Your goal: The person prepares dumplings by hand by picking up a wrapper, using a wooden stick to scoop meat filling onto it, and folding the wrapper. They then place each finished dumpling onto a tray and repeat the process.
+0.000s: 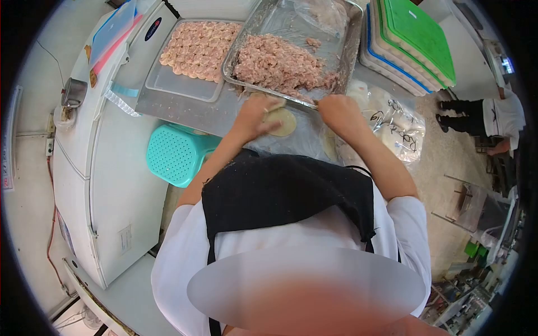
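My left hand [253,116] holds a round pale dumpling wrapper [284,122] flat in its fingers, just below the near rim of a metal tray [348,50] of pink minced filling [278,63]. My right hand [337,110] is curled closed at the same rim. A thin stick [311,103] pokes out of it toward the filling. The two hands are about a hand's width apart.
A plastic tray [179,85] of several folded dumplings lies left of the metal tray. Stacked green and white trays [416,42] sit at the right, with bags of wrappers [399,126] below them. A teal stool [175,152] stands by a white freezer [106,168]. Another person [493,117] stands far right.
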